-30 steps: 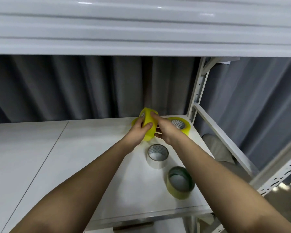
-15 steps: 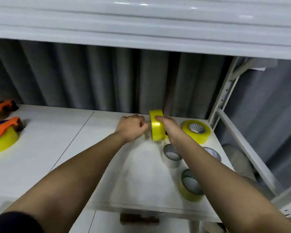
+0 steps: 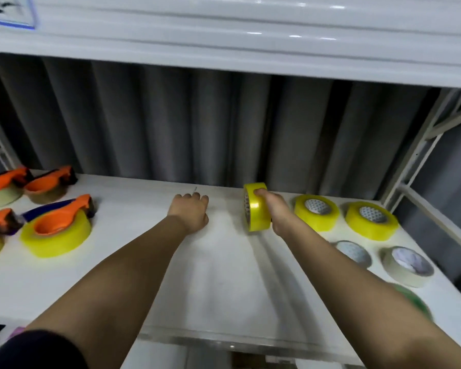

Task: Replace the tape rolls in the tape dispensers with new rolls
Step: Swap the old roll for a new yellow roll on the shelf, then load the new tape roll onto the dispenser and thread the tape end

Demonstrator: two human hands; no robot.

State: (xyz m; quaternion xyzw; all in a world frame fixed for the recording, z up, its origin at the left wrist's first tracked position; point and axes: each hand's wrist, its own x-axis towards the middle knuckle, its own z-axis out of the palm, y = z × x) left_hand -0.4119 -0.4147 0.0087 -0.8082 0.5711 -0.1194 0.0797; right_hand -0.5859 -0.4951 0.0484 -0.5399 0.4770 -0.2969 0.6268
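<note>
Two hands over the desk (image 3: 218,288), doing different jobs. Right hand (image 3: 276,214) grips a yellow tape roll (image 3: 256,207) on edge, fingers over the top of the rim, core facing sideways. Cannot tell whether it sits on the desk or just above it. Held on edge like that, probably so the core can slide straight onto a dispenser hub.

Left hand (image 3: 190,213) is empty, fingers curled under into a loose fist, well apart from the roll and nearer the dispensers. My guess: it's freed up to grab one.

Dispensers (image 3: 64,217) are grouped far left, orange handles on top, each loaded with a roll lying flat. The nearest full yellow one looks already refilled; the paler ones behind and below (image 3: 0,193) look like they're waiting.

Stock sits on the right: two fresh yellow rolls (image 3: 317,213) flat near the back, then thin, nearly spent rolls (image 3: 407,266) closer in, likely the discards. A green roll (image 3: 410,299) is half hidden behind the right forearm.

Layout reads as new at back right, used at front right, work zone centre, dispensers left.
</note>
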